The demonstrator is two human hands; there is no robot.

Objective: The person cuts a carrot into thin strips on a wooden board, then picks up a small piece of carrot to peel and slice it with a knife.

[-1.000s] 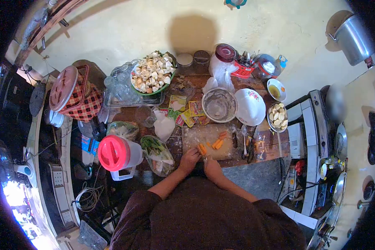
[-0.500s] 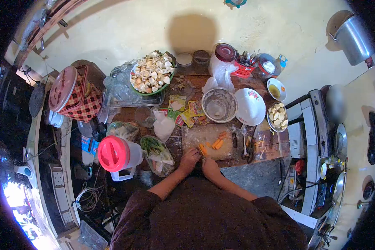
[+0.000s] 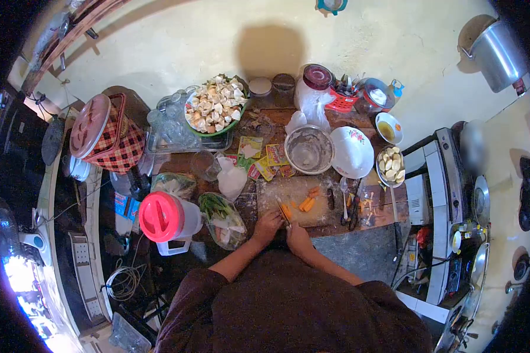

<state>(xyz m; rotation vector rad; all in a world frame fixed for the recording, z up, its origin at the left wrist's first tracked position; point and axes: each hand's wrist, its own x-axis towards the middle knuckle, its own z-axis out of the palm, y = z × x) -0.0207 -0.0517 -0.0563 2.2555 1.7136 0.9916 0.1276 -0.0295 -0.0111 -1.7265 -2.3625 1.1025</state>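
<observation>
At the front edge of a floured cutting board (image 3: 265,191), my left hand (image 3: 267,227) holds down an orange carrot piece (image 3: 285,210) with its fingers bent together. Just right of it, my right hand (image 3: 298,238) is closed round the handle of a knife (image 3: 284,216), whose thin blade lies along the carrot. Most of the handle is hidden by the fingers. Cut carrot sticks (image 3: 306,204) lie on the board to the right of the blade.
Behind the board stand a metal bowl (image 3: 310,149) and a white flowered plate (image 3: 352,152). A bowl of pale pieces (image 3: 391,166) is at the right. Bagged vegetables (image 3: 222,220) and a red-lidded pitcher (image 3: 160,217) are at the left. Spoon and dark-handled tools (image 3: 352,212) lie beside the board.
The knife blade now shows, tilted to the left over the carrot. Both hands stay at nearly the same place. The camera view has shifted slightly.
</observation>
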